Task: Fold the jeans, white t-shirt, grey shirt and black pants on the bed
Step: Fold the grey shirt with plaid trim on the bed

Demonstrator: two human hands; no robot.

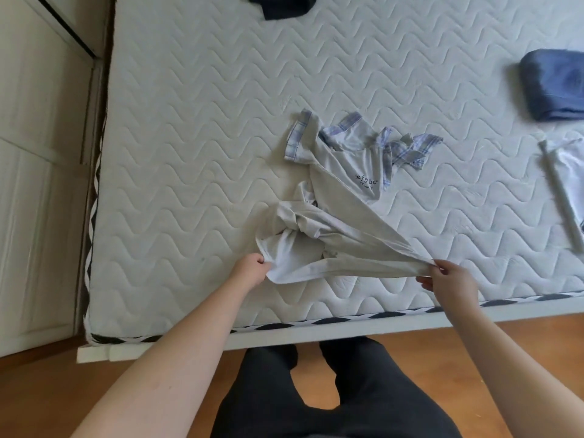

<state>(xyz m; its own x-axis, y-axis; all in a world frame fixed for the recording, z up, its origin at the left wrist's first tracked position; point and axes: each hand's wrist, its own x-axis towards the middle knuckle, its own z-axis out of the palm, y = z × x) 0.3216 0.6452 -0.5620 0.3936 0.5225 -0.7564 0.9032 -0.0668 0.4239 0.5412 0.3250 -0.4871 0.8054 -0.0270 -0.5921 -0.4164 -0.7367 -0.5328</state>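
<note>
A pale grey shirt with blue checked collar and cuffs lies crumpled near the middle of the mattress. My left hand grips its hem at the left. My right hand pinches the hem at the right, and the cloth is stretched between them near the bed's front edge. Folded jeans sit at the far right. A white t-shirt shows partly at the right edge. The black pants lie bunched at the top, cut off by the frame.
The bed's white frame runs along the front, with a wooden floor below it. My legs in dark trousers stand close to the frame. A white wardrobe door stands to the left of the bed.
</note>
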